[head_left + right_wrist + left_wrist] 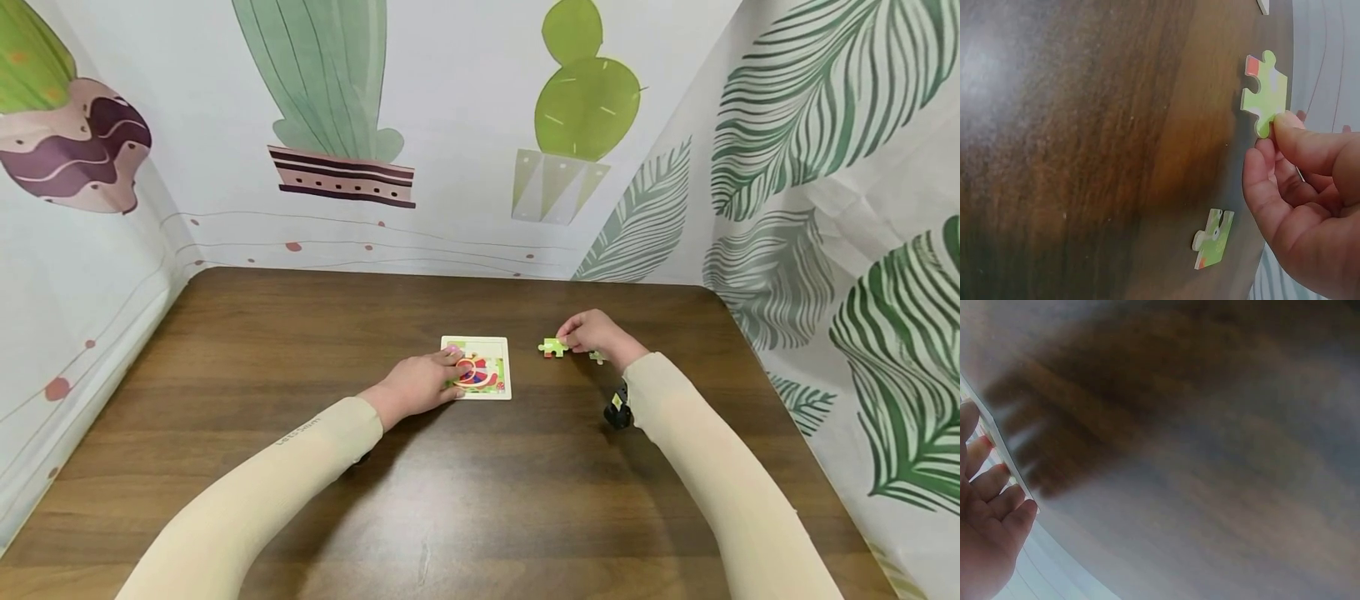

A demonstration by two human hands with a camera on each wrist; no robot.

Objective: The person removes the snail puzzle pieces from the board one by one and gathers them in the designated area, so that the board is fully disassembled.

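Note:
My right hand (596, 331) pinches a green jigsaw piece (552, 347) with a red corner between thumb and fingers. In the right wrist view that jigsaw piece (1266, 94) is held by one edge, just over the tabletop. A second green piece (1215, 240) lies on the table below the hand, partly hidden by it in the head view. My left hand (420, 383) rests with fingers extended on a small jigsaw tray (508, 371) with a white rim. Colourful fitted pieces (480, 375) show in it; the fingers cover its left part.
The brown wooden table (450, 500) stretches around the tray, bordered by printed cloth walls (465, 167) behind and at both sides. A black wrist device (617, 410) hangs under my right wrist.

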